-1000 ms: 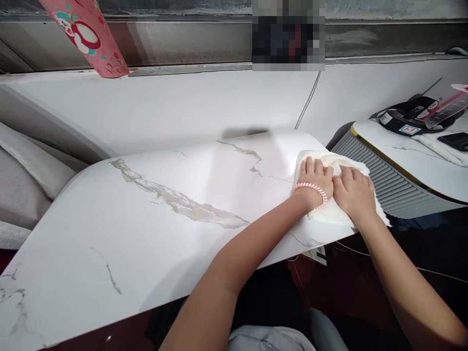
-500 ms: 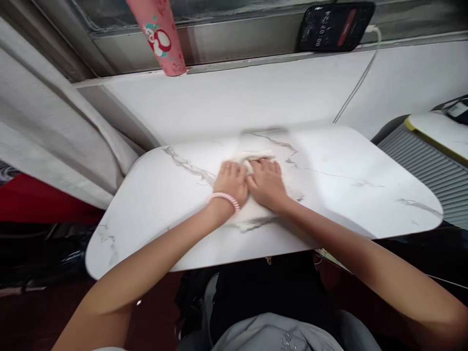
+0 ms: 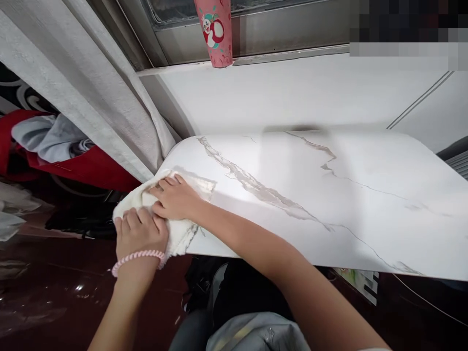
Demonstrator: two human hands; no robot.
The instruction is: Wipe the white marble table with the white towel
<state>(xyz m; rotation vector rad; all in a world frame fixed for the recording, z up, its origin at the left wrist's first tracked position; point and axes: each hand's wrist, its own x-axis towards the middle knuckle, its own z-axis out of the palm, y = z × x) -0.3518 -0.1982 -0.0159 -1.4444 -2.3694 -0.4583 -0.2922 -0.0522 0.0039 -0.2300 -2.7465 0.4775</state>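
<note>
A cream-white cloth [image 3: 179, 236] lies over the left end of a white marble-patterned table [image 3: 387, 165], part of it at the table's edge. My left hand [image 3: 142, 233], with a pink coiled band at the wrist, grips the cloth at its near left side, fingers curled over it. Beside it, my right hand [image 3: 178, 199] presses on the cloth with bent fingers, its forearm reaching across the table's front. The two hands are close together, and the cloth under the palms is hidden.
A pink cup [image 3: 215, 34] stands on the window ledge behind the table. A grey curtain [image 3: 98, 87] hangs close to the table's left end. Left of it is a red bag [image 3: 98, 165] with grey fabric in it. A cable [image 3: 420, 100] runs down the wall at right.
Both hands have moved the cloth from the table's middle to its left end. The view has turned left, bringing the red bag further into sight.
</note>
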